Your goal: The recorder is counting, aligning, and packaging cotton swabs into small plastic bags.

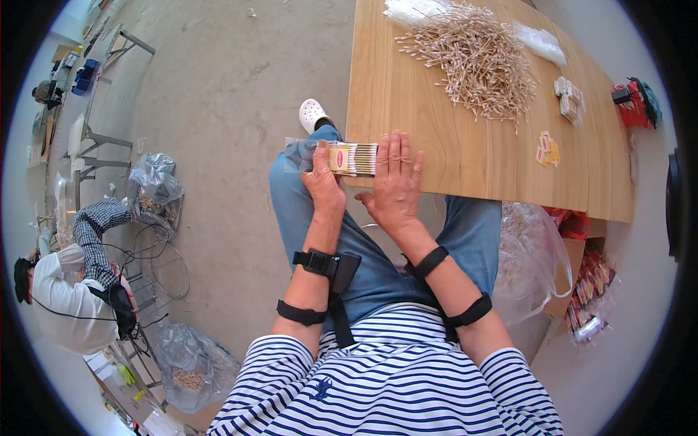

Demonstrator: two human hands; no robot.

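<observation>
My left hand (325, 187) is closed around the left part of a small clear plastic pack of cotton swabs (356, 158), its thumb on top. Inside the pack the swabs lie side by side, next to a yellow card with a red oval. The loose end of the plastic sticks out past my left thumb. My right hand (397, 182) lies flat with fingers stretched out, against the pack's right end and over the table's near left corner. On the wooden table (407, 102) a large heap of loose cotton swabs (476, 65) is spread toward the far side.
Clear plastic bags (542, 43) flank the heap. Packed bundles (569, 100) and several yellow cards (548, 150) lie on the table's right. A big clear bag (534, 261) stands below its near edge. A person in a white top (73, 301) sits at far left near grey bags (156, 190).
</observation>
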